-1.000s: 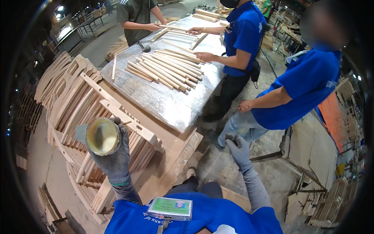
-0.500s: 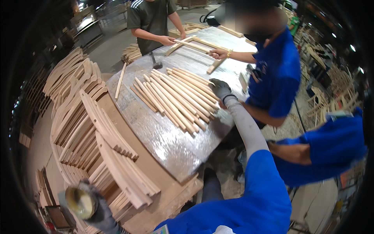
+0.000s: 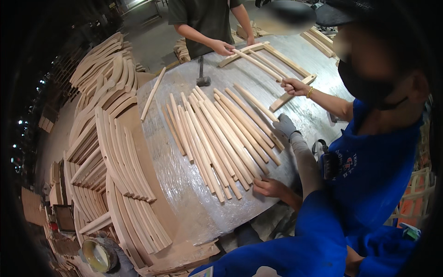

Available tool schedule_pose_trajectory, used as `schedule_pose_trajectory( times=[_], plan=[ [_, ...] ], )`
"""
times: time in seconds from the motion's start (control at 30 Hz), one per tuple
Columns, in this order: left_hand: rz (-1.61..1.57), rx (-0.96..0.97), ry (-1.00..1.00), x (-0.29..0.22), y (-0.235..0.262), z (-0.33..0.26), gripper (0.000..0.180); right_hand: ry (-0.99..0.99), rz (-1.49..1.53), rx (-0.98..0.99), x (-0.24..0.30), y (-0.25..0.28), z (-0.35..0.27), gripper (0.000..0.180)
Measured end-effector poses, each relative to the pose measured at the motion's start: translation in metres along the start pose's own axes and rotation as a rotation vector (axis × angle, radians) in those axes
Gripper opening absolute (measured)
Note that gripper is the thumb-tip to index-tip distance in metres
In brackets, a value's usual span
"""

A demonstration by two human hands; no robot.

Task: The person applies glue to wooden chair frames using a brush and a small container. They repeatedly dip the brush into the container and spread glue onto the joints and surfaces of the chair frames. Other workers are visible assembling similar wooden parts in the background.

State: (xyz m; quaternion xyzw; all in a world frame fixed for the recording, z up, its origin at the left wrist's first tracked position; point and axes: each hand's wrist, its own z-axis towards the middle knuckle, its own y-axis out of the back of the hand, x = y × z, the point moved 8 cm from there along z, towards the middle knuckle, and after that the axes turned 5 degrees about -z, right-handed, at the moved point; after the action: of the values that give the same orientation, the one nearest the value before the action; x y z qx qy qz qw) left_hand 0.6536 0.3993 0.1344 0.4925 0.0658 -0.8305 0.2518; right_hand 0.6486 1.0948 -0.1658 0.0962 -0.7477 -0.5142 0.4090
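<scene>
At the far left, in the upper and middle parts of the frame, a big stack of curved wood (image 3: pixel 110 157), piled up high. At the lower left, the gloved left hand (image 3: pixel 123 263) round a cup (image 3: pixel 99 255) with pale yellow stuff inside; fingers mostly out of sight, so cannot tell how tight. A bit more to the right, one lone stick (image 3: pixel 153 94) on the shiny table (image 3: pixel 184 217), then a dark mallet (image 3: pixel 203 81) lying near, no hand on it. At the bottom edge, a bit of a badge (image 3: pixel 203 272), cut off, not readable. In the middle, a big pile of sticks (image 3: pixel 226 138), loose and side by side: by the look of it, lots left to use. At the top, a co-worker's bare hand (image 3: pixel 221 47) on one end of a shared stick (image 3: pixel 257 65). Close by, a wooden frame (image 3: pixel 287 60), seemingly only part done: three sides laid together, one thin bar (image 3: pixel 267 63) inside, near side open. At the low right end of the pile, another bare hand (image 3: pixel 270 188). Higher up, the gloved right hand (image 3: pixel 286 125), fingers closed in on the end of one pale stick (image 3: pixel 255 101). Farther right, a hand with a gold bracelet (image 3: pixel 296 87) on the other end of the shared stick. Last, at the right, a blue shirt (image 3: pixel 369 184) with small white letters and a red mark, hard to read.
</scene>
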Motion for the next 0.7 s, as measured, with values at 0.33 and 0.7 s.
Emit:
schedule_pose_trajectory(
  times=[0.33, 0.7],
  plan=[
    [-0.082, -0.017, 0.032, -0.009, 0.004, -0.005, 0.051, -0.085, 0.879, -0.151, 0.05, 0.06, 0.032, 0.045],
    [0.223, -0.034, -0.026, -0.025, 0.041, -0.011, 0.057, -0.053, 0.231, -0.346, 0.06, 0.066, 0.049, 0.043]
  ],
)
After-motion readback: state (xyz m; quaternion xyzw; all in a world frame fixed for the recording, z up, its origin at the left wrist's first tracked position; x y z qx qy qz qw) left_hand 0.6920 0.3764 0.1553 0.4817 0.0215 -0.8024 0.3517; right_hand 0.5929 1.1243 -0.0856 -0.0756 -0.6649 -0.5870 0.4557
